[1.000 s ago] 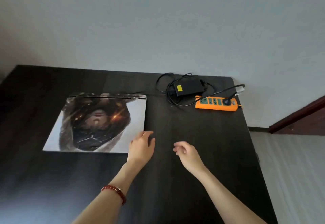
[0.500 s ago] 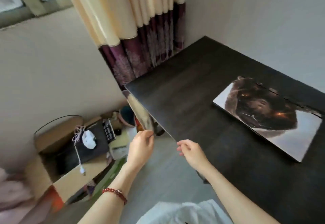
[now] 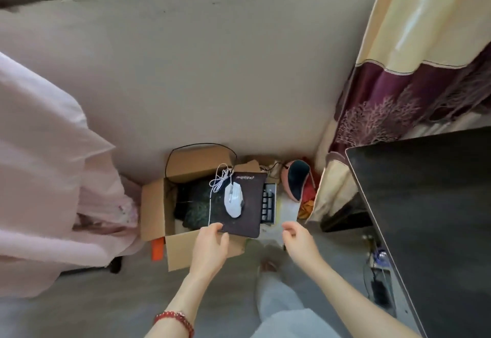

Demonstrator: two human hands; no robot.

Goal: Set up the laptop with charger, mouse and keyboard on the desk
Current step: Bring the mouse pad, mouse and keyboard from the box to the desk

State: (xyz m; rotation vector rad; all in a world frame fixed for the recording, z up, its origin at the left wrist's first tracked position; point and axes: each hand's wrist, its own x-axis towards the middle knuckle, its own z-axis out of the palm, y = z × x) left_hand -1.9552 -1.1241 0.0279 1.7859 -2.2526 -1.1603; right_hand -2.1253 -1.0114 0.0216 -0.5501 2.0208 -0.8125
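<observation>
While the left hand (image 3: pixel 210 244) pinches the mouse pad (image 3: pixel 243 205) bearing the white mouse (image 3: pixel 233 199), the right hand (image 3: pixel 300 239) hovers loosely curled, empty.

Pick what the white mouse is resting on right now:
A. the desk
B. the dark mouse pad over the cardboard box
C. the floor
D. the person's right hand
B: the mouse lies on the mouse pad, which sits across the open box, while the left hand touches the pad's near edge.
</observation>
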